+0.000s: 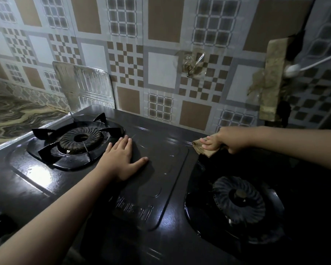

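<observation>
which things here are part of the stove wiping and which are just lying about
In the job: brown cloth, right hand holding it, gas stove top, left hand flat on it.
Lying about: metal tray leaning on the wall, pan support on the left burner, white cable.

Single head-worn view: you look forward and down from above your fingers [125, 143], close over the stove [157, 169], the tiled wall [161, 64] just beyond them.

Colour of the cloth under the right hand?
The cloth is tan-brown with darker smudges; the head view shows it.
</observation>
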The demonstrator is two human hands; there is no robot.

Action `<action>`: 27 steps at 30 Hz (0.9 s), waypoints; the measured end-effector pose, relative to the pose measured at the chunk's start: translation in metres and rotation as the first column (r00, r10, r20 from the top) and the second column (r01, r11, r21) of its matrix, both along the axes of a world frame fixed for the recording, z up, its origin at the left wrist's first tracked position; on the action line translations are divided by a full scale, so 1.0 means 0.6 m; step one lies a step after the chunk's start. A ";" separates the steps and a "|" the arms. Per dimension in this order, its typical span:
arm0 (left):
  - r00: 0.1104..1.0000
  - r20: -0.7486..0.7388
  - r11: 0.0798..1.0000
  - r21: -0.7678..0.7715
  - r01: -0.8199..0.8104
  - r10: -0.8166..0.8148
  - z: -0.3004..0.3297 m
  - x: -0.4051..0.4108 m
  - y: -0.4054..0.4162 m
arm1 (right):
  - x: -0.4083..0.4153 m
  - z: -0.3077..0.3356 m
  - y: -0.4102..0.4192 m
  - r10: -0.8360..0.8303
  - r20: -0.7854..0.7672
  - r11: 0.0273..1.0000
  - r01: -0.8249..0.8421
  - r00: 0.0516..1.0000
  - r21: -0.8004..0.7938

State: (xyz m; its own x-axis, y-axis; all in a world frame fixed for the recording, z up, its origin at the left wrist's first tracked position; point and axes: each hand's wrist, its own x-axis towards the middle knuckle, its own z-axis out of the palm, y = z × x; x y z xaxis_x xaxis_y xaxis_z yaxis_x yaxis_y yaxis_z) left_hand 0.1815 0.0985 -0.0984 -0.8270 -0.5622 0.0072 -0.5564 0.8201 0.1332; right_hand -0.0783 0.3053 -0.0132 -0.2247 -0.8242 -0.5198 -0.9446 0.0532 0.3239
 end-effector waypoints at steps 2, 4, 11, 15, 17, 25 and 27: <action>1.000 -0.001 1.000 -0.004 0.005 -0.005 -0.001 0.000 -0.001 | 0.010 0.009 0.002 -0.011 -0.006 1.000 0.012 1.000 0.022; 1.000 -0.003 1.000 -0.004 0.011 -0.011 -0.002 0.000 -0.003 | 0.020 0.018 0.006 -0.028 -0.007 0.999 0.029 1.000 0.037; 1.000 -0.016 1.000 -0.010 0.017 -0.017 -0.002 0.000 -0.002 | 0.038 0.027 0.005 -0.065 -0.088 0.994 0.072 0.994 0.080; 0.999 -0.033 1.000 -0.008 0.019 -0.020 -0.002 0.001 -0.003 | 0.057 0.027 -0.002 -0.144 -0.171 0.987 0.153 0.975 0.044; 0.999 -0.043 1.000 -0.003 0.023 -0.023 -0.002 0.001 -0.003 | 0.063 0.028 -0.005 -0.178 -0.180 0.981 0.188 0.967 0.040; 0.999 -0.046 1.000 -0.012 0.017 -0.017 -0.005 0.000 -0.006 | 0.035 0.045 0.103 -0.324 -0.234 0.932 0.352 0.917 0.091; 0.999 -0.051 1.000 -0.010 0.014 -0.014 -0.005 0.001 -0.004 | 0.041 0.042 0.109 -0.292 -0.233 0.941 0.322 0.928 0.103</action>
State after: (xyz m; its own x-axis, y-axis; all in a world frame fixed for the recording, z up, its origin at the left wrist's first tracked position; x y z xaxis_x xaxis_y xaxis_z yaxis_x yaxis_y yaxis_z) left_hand 0.1821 0.0963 -0.1011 -0.8332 -0.5503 0.0550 -0.5376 0.8292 0.1529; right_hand -0.0537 0.3710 0.0119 -0.5723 -0.6212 -0.5354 -0.7978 0.2708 0.5386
